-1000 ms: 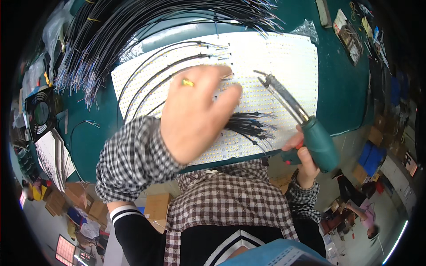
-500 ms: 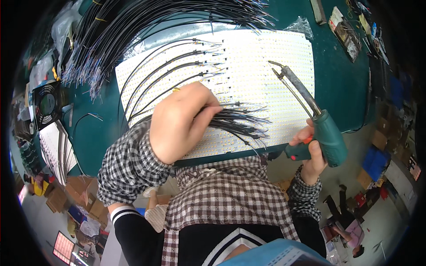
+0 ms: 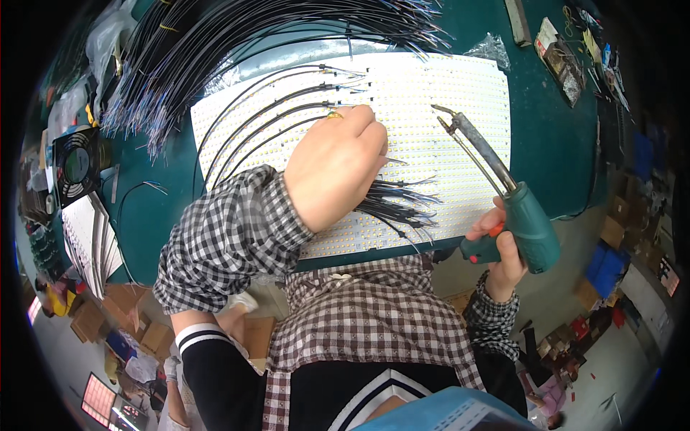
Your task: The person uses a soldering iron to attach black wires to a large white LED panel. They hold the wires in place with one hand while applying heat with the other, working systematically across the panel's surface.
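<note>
A white LED board (image 3: 467,154) dotted with small yellow chips lies on the green table. My left hand (image 3: 336,169) is over its middle, fingers pinched around a thin cable; a wire end (image 3: 393,160) pokes out beside the fingers, and the rest is covered by the hand. Several black cables (image 3: 262,104) curve across the board's left half, their ends at its central row of pads. Below my left hand rests a bunch of loose cables (image 3: 395,205) with stripped ends. My right hand (image 3: 509,262) grips a green soldering gun (image 3: 533,230), its tip raised over the board's right half.
A large bundle of black cables (image 3: 237,36) spreads along the back. On the left are a black fan (image 3: 75,164) and stacked white boards (image 3: 90,233). A worn block-like holder (image 3: 564,72) and crumpled clear plastic (image 3: 490,49) lie back right. The table's front edge meets my apron.
My left hand has moved right and away from me, from the loose bunch toward the central pads, with the cable. The soldering gun has barely shifted.
</note>
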A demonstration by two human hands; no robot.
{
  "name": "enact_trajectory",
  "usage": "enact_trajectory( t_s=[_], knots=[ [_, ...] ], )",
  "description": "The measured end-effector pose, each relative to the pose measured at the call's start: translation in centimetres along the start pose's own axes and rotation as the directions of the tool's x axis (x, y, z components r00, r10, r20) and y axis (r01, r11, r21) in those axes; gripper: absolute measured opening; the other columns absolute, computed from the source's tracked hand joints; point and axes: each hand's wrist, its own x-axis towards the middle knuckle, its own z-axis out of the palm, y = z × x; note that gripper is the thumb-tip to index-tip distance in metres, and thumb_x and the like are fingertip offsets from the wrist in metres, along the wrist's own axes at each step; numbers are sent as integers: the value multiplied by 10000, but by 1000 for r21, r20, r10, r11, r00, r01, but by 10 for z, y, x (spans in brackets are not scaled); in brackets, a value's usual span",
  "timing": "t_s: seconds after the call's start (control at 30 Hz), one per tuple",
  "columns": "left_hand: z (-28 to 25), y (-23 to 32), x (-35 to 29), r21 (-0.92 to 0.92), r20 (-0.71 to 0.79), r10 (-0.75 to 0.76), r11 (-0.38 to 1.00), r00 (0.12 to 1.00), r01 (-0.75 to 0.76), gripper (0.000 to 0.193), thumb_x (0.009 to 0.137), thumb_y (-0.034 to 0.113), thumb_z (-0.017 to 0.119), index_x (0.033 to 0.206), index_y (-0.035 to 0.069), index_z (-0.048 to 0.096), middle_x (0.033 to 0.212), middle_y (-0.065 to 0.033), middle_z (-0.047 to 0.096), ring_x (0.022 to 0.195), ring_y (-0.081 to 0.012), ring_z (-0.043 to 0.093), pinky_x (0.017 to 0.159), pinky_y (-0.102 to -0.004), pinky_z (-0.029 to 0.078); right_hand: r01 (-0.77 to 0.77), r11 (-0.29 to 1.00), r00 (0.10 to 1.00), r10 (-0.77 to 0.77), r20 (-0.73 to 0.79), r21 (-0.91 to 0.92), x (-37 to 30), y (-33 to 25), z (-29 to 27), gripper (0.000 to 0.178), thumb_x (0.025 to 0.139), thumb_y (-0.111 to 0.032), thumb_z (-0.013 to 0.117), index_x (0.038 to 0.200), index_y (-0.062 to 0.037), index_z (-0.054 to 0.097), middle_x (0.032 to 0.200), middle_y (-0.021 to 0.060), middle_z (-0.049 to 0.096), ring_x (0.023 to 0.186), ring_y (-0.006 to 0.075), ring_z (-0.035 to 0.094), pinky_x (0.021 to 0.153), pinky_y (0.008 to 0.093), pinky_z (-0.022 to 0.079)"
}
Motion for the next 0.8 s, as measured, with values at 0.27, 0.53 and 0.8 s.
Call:
enact_trajectory(
  t_s=[0.27, 0.53, 0.8],
  knots=[
    [-21, -4, -17, -50, -107, -230, 973, 967, 226, 78, 857, 7, 667, 927, 23, 634, 858, -119, 633, 716, -279, 651, 618, -348, 521, -53, 998, 999, 53, -1, -15, 1, 2, 6, 569, 962, -300, 624, 1311, 140, 534, 958, 132, 628, 838, 227, 648, 653, 335, 599],
    [-12, -15, -12, -98, -117, -254, 965, 960, 244, 66, 826, 30, 693, 869, 24, 643, 835, -91, 627, 716, -235, 651, 623, -324, 518, -84, 996, 996, 85, 26, -29, -1, 0, 10, 586, 962, -316, 628, 1320, 137, 530, 990, 148, 641, 862, 250, 662, 669, 343, 609],
    [-4, -18, -10, -213, -171, -261, 951, 950, 223, 83, 797, 22, 702, 841, 23, 632, 815, -93, 612, 720, -217, 647, 630, -308, 519, -107, 993, 993, 110, 48, -50, -3, -2, 14, 596, 955, -318, 643, 1333, 128, 527, 1064, 170, 671, 927, 285, 696, 691, 346, 613]
  ],
)
